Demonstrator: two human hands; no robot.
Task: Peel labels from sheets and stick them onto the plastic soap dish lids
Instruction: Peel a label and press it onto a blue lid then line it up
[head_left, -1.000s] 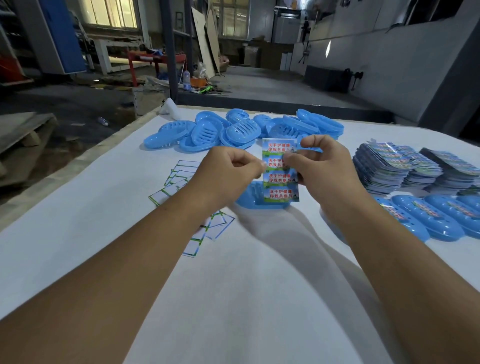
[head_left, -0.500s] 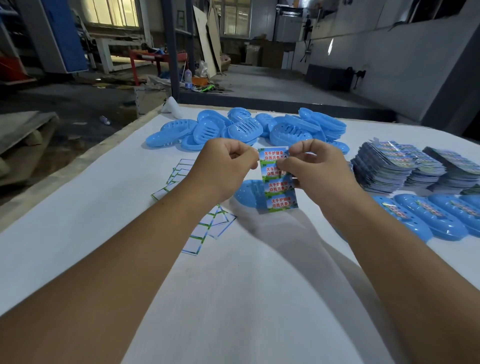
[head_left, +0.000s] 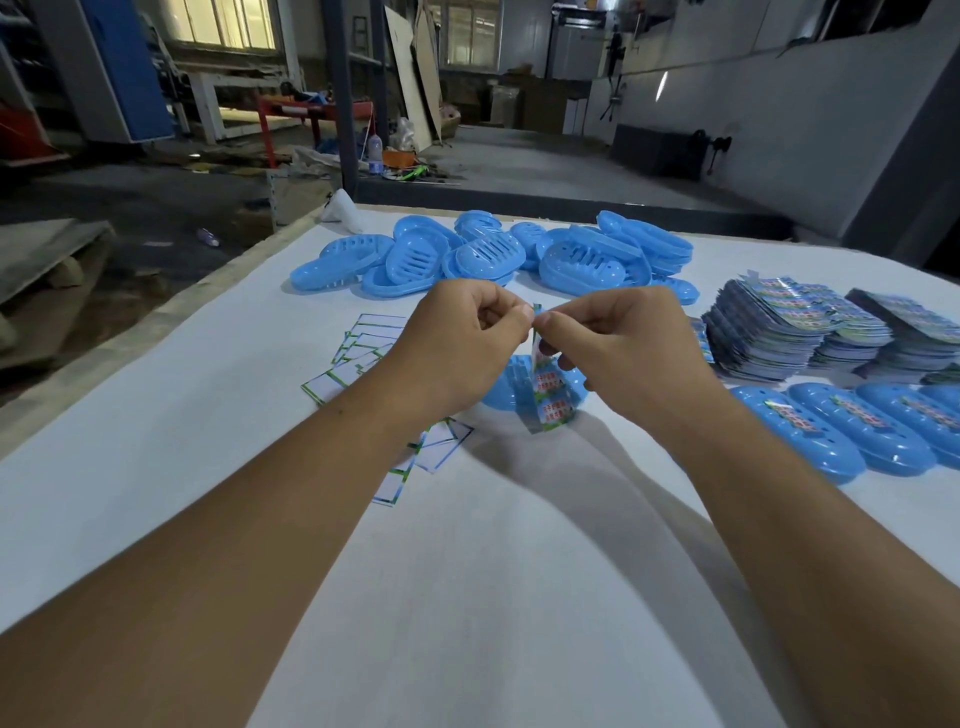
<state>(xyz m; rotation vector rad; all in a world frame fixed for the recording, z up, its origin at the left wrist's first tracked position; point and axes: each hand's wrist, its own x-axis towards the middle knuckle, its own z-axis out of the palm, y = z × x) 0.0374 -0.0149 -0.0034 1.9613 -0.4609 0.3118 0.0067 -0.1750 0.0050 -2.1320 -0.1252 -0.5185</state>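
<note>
Here, in the head view, both hands meet above the middle of the white table (head_left: 493, 597). The left hand (head_left: 457, 348) has its fingers curled, and its thumb and forefinger pinch the top edge of a label sheet (head_left: 548, 395). The right hand (head_left: 618, 343) pinches the same top edge from the other side, so the fingertips of the two hands almost touch each other. The sheet hangs down from the fingers, turned partly edge-on to the camera, and it shows coloured labels with red writing and green borders. Whether a label is already lifted from the sheet, I cannot tell.

Just behind the hanging sheet a blue soap dish lid (head_left: 506, 387) lies on the table, partly hidden by the hands. At the far side of the table there is a pile of blue dishes (head_left: 483, 254) with slots in them. On the right, a row of labelled lids (head_left: 841, 431) lies side by side, each with a label on top. Behind this row stand stacks of label sheets (head_left: 810, 332). On the left, under the left forearm, used backing sheets (head_left: 363, 358) lie scattered, white with green borders.
</note>
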